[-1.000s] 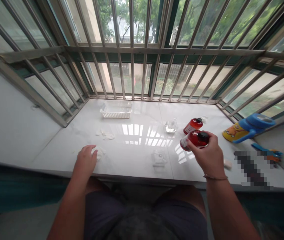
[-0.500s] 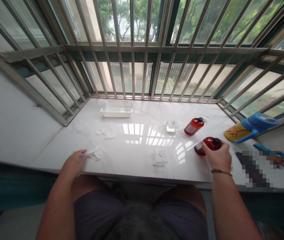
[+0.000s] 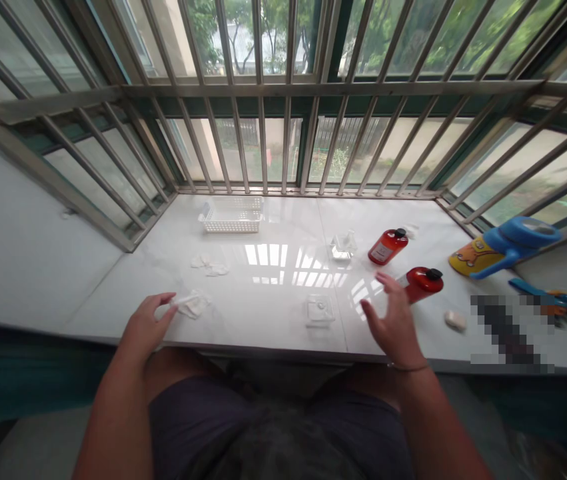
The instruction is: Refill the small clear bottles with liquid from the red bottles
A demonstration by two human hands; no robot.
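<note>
My left hand [image 3: 149, 328] is at the left front of the white counter, its thumb and finger closed on the edge of a crumpled white tissue [image 3: 194, 305]. My right hand [image 3: 392, 319] is open and empty, fingers spread, just left of a red bottle with a black cap [image 3: 424, 285]; it covers part of that bottle's label side. A second red bottle [image 3: 388, 247] stands behind it. Between my hands sits a small clear square container [image 3: 320, 309]. Farther back is another clear container [image 3: 343, 247] with something clear in it.
A white perforated basket [image 3: 232, 225] stands at the back left, with another flattened tissue [image 3: 210, 265] in front. On the right are a blue and yellow cup [image 3: 506, 247], a pale soap-like lump [image 3: 456, 321], a blue strap [image 3: 528, 291] and a blurred-out dark object. Window bars [image 3: 288, 147] border the back.
My right hand has let go of the nearer red bottle and moved left with its fingers spread, uncovering the pale lump. My left hand stays at the tissue.
</note>
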